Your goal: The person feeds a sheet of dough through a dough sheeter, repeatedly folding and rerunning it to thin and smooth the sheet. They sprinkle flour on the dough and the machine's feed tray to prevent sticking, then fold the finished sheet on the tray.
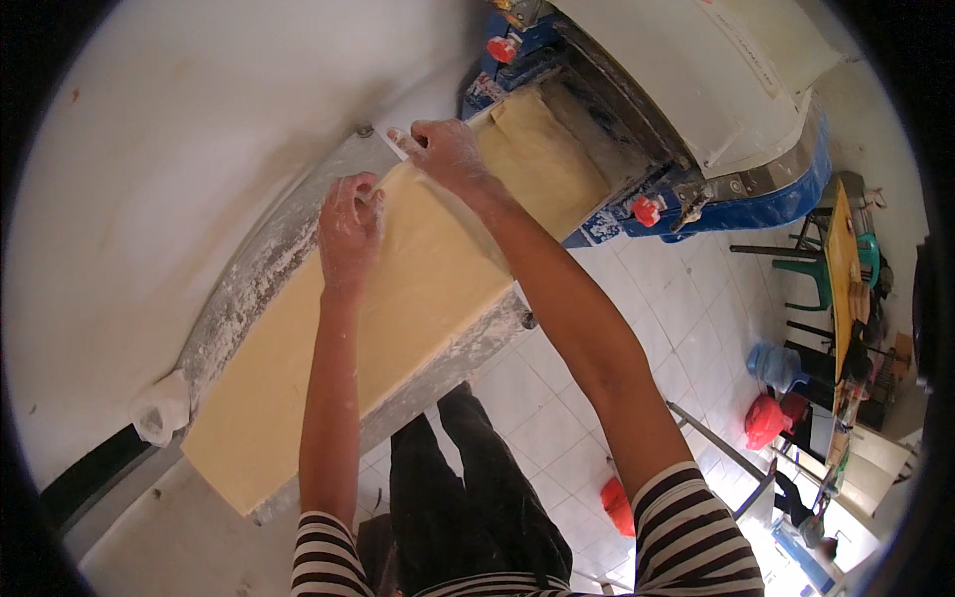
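Observation:
A long, pale yellow dough sheet (418,276) lies along a floured metal table (261,261) in front of me. My left hand (351,224), dusted with flour, is at the sheet's wall-side edge, fingers loosely curled and a gap showing between thumb and fingers. Farther forward, my right hand (448,153) is over the sheet's far corner with bent, floury fingers; its palm side is hidden, so I cannot tell whether it grips the dough. Beyond it, a folded piece of dough (545,164) rests on the feed bed of a blue and white dough sheeter (746,97).
Red knobs (646,212) stick out from the machine's side. A wall (149,186) runs along the left, with a white roll (163,409) by the table's near end. Right, on the tiled floor (649,298), are a green stool (806,280) and water jug (776,366). Another person (806,522) is far off.

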A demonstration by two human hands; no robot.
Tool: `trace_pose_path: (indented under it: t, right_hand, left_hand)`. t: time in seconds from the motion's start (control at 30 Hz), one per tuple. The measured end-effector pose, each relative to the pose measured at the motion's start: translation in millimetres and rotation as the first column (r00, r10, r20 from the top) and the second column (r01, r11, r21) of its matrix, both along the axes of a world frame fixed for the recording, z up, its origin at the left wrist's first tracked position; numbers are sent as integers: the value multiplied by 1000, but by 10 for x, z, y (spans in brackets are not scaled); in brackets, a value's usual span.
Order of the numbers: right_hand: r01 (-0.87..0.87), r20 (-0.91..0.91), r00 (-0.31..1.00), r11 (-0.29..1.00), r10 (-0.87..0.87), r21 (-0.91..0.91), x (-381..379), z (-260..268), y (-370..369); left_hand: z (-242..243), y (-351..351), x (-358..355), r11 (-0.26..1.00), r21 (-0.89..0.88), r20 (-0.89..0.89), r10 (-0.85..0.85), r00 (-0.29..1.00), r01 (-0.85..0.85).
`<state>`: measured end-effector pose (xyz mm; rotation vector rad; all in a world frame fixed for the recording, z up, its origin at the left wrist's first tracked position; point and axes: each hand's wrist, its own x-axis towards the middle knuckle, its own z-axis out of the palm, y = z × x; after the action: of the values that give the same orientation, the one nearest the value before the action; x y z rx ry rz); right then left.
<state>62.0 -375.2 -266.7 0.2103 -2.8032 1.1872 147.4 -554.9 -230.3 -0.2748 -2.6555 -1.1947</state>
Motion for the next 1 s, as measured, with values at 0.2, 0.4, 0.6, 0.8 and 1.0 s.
trace_pose_path:
  t: [0.2,0.4,0.6,0.8,1.0]
  right_hand:
    - [47,-157,983,963,-91,-265,724,243,266]
    - [-284,32,958,957,286,-63,2149,591,665]
    - [-291,53,957,947,286,133,2531,496,443]
    - [-242,38,970,961,239,135,2537,447,412]
    - [-218,-12,975,970,220,110,2562,484,319]
  left_hand:
    - [93,-97,742,996,-72,-48,-50,998,46]
    - [165,-242,1659,958,-198,132,-182,974,206]
    - [72,-223,1762,948,-188,122,-238,963,258]
    - [60,-163,1701,932,-175,122,-300,946,318]
    - [51,-111,1713,955,-128,76,-259,963,268]
